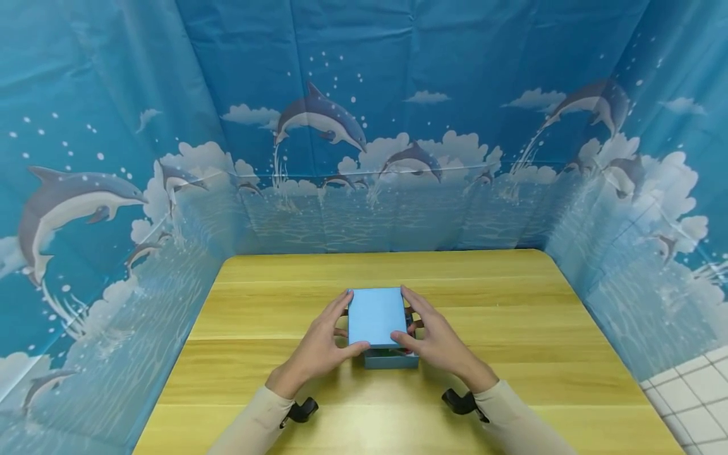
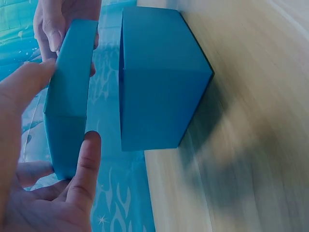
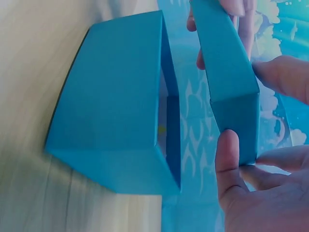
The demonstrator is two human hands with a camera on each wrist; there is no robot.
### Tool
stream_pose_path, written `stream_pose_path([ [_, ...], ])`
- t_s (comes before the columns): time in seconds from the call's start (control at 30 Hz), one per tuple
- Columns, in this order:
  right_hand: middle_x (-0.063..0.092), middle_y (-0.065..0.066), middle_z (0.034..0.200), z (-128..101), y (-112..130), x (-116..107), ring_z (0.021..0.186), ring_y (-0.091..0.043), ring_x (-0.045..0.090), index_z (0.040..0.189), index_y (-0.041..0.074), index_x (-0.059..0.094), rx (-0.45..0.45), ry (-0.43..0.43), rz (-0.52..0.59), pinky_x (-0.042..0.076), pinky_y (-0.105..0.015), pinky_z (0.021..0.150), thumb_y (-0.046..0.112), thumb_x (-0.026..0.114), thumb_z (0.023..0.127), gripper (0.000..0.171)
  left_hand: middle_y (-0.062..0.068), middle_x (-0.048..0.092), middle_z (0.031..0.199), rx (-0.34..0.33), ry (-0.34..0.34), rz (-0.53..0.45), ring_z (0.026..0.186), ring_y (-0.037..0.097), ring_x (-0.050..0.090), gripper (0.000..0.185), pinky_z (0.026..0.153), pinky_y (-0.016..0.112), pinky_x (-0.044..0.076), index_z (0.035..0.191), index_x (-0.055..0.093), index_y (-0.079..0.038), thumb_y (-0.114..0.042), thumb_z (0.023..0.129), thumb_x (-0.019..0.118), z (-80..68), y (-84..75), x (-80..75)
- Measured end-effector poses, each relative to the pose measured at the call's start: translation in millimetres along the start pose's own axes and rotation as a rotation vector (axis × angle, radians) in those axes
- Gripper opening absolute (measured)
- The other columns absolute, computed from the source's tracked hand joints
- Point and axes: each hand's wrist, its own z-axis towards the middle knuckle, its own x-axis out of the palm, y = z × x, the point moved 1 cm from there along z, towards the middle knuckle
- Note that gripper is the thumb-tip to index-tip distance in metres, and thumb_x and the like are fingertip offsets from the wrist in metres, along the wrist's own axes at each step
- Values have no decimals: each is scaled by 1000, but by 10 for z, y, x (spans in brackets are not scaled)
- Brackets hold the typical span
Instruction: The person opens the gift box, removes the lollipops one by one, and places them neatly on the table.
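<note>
Two hands, left hand [image 1: 316,349] and right hand [image 1: 436,343], each grip pinching blue lid [image 1: 376,316] above open box [image 1: 391,360]

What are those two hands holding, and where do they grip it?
The blue box lid, lifted clear above the box base. The left hand and right hand pinch its opposite side edges.

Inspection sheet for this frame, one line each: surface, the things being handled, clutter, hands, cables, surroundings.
Surface: wooden table, light yellow, with rounded far corners.
Things handled: blue lid held clear above the open blue box, which stands on the table; something small and yellow shows inside, unclear.
Clutter: nothing seen.
Hands: left hand and right hand grip the lid's opposite sides with fingers and thumbs.
Cables: nothing seen; black wrist mounts on both sleeves.
Surroundings: dolphin-print backdrop on three sides; white tiles at the lower right.
</note>
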Motion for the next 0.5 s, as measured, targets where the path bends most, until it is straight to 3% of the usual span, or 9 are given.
stream_pose_path([
  [0.13, 54, -22, 167, 36, 47, 43, 103, -24, 65, 186, 7, 27, 8, -17, -19, 60, -30, 78, 27, 84, 111, 96, 12, 21, 196, 1, -35, 23, 131, 38, 81, 95, 104, 38, 71, 188, 25, -22, -40, 113, 81, -16, -4, -51],
  [0.27, 61, -22, 160, 75, 98, 97, 103, -22, 67, 186, 6, 27, -3, -26, -2, 59, -30, 84, 26, 85, 110, 97, 12, 25, 195, 23, -92, 38, 152, 43, 68, 92, 108, 42, 70, 188, 26, -19, -35, 115, 79, -25, -14, -82],
  [0.37, 57, -25, 167, 103, 127, 150, 105, -21, 66, 186, 6, 24, -5, -22, 14, 57, -29, 82, 25, 83, 112, 97, 16, 28, 194, 20, -138, 22, 161, 46, 59, 96, 110, 46, 69, 188, 25, -17, -28, 112, 83, -37, -11, -97],
  [0.5, 41, -27, 183, 133, 158, 228, 116, -24, 70, 186, 5, 23, -7, -24, -4, 61, -32, 89, 28, 81, 113, 96, 20, 33, 189, -19, -191, 12, 160, 48, 58, 102, 114, 51, 67, 188, 22, -17, -24, 109, 86, -53, 9, -112],
])
